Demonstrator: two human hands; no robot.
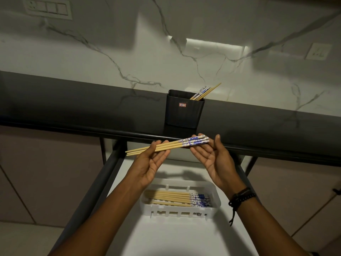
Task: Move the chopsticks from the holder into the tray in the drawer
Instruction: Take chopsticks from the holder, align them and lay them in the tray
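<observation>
Three wooden chopsticks with blue-and-white ends (167, 146) are held level above the open drawer. My left hand (150, 163), palm up, pinches their plain part between thumb and fingers. My right hand (212, 157), palm up with straight fingers, supports the patterned ends, its thumb apart from them. Below, a white slotted tray (180, 210) in the drawer (110, 161) holds several chopsticks lying side by side. A black holder (184, 111) stands on the counter edge with a few chopsticks (204, 92) leaning out of its right corner.
The dark counter edge (73, 124) runs across just behind my hands. A marble wall with switch plates (48, 8) rises behind the counter. Cabinet doors (46, 172) flank the drawer. A dark bracelet (241, 197) sits on my right wrist.
</observation>
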